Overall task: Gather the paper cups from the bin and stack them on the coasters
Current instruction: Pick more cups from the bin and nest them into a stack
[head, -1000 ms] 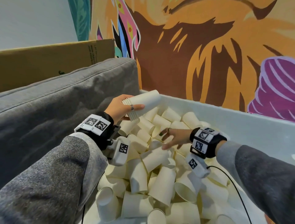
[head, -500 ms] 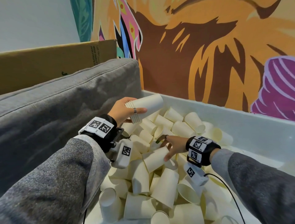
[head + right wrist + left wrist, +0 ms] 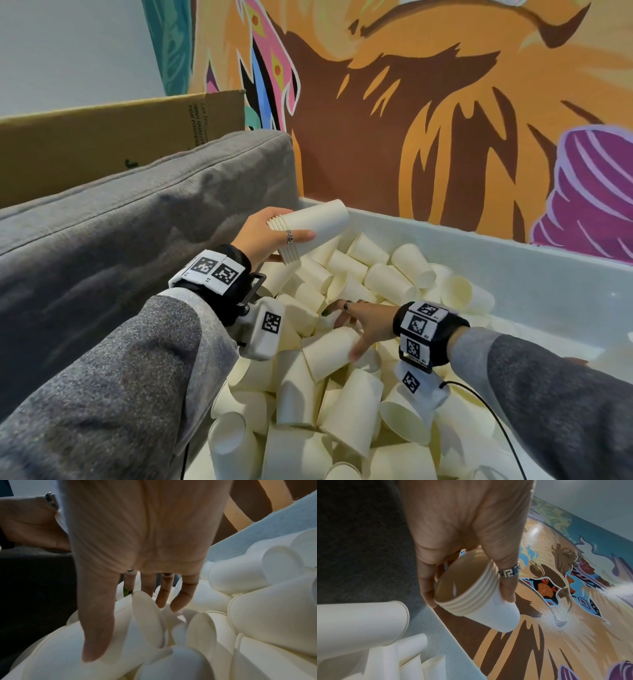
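Observation:
A white bin [image 3: 513, 270] holds a heap of several loose white paper cups [image 3: 342, 404]. My left hand [image 3: 291, 226] grips a nested stack of cups [image 3: 315, 222] held on its side above the bin's far left corner; in the left wrist view the stack [image 3: 481, 601] sits between thumb and fingers of that hand [image 3: 469, 599]. My right hand [image 3: 342, 332] reaches down into the heap with its fingers spread. Its thumb lies along a cup lying on its side [image 3: 325, 356], and its fingers extend past that cup's base [image 3: 147, 615]. No coasters are in view.
A grey sofa cushion [image 3: 137, 222] runs along the bin's left side, with a cardboard box [image 3: 102, 137] behind it. A painted mural wall [image 3: 411, 102] stands right behind the bin. A black cable [image 3: 496, 421] trails from my right wrist over the cups.
My right hand has dropped lower and nearer, coming to rest over a cup lying in the middle of the heap. My left hand keeps holding the stack in about the same place.

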Available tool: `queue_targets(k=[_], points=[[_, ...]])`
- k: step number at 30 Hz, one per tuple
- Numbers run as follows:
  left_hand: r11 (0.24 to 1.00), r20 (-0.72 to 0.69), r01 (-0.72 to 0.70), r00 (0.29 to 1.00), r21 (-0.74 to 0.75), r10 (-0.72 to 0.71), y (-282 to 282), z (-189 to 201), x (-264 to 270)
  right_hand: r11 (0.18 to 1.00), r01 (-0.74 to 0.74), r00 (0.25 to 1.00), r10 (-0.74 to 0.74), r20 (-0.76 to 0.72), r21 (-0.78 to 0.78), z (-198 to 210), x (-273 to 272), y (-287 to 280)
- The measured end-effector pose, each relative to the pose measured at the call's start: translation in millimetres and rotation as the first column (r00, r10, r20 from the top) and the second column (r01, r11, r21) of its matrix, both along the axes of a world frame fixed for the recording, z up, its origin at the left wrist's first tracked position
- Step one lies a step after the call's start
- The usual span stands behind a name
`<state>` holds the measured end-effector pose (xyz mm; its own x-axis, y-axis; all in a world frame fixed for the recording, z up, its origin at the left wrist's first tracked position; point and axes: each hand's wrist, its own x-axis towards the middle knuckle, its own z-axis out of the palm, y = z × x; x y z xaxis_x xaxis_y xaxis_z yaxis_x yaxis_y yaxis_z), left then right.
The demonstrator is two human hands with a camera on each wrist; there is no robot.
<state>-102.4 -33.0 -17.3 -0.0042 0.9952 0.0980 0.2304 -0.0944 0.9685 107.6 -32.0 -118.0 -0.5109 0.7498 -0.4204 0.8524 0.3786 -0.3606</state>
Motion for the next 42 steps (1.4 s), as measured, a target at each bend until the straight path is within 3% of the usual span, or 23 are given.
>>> queue_targets(k=[8, 15, 19, 22, 25, 27, 32, 37, 42], points=[[1.0, -0.034, 0.002, 0.999, 0.0, -0.002, 3.6, -3.3, 1.5, 0.999, 0.019, 0.999, -0.018, -0.033, 0.031, -0.8, 2.8, 1.0], [1.0, 0.009, -0.028, 1.0, 0.01, 0.028, 5.5, -2.1, -2.3, 0.976, 0.186, 0.946, -0.146, -0.288, 0.113, 47.4, 31.4, 11.3], [0.999, 0.043, -0.049, 0.998, 0.018, 0.048, 6.9, -1.5, -3.7, 0.892, 0.419, 0.816, -0.29, -0.499, 0.167, 85.3, 60.9, 17.1], [0.998, 0.05, -0.054, 0.997, 0.028, 0.052, 8.9, -0.7, -1.5, 0.815, 0.572, 0.634, -0.372, -0.678, 0.089, 104.4, 77.5, 21.2], [1.0, 0.042, -0.028, 0.999, 0.013, 0.028, 10.3, -0.4, 2.4, 0.803, 0.594, 0.479, -0.399, -0.782, -0.045, 116.7, 84.4, 19.7], [1.0, 0.029, 0.014, 1.0, -0.006, -0.013, 11.4, -0.5, 5.4, 0.82, 0.56, 0.421, -0.404, -0.812, -0.117, 124.1, 83.6, 15.7], [0.989, 0.006, 0.15, 0.989, 0.004, -0.15, 11.6, 5.2, 19.7, 0.86, 0.495, 0.478, -0.389, -0.787, -0.125, 132.6, 73.0, 7.7], [0.965, 0.079, 0.256, 0.965, -0.059, -0.251, 12.5, 6.6, 26.9, 0.836, 0.514, 0.331, -0.402, -0.854, -0.195, 132.2, 69.0, -2.4], [0.926, 0.073, 0.366, 0.93, -0.092, -0.36, 7.0, -2.3, 42.1, 0.872, 0.468, 0.433, -0.367, -0.823, -0.142, 124.0, 58.2, -18.9]])
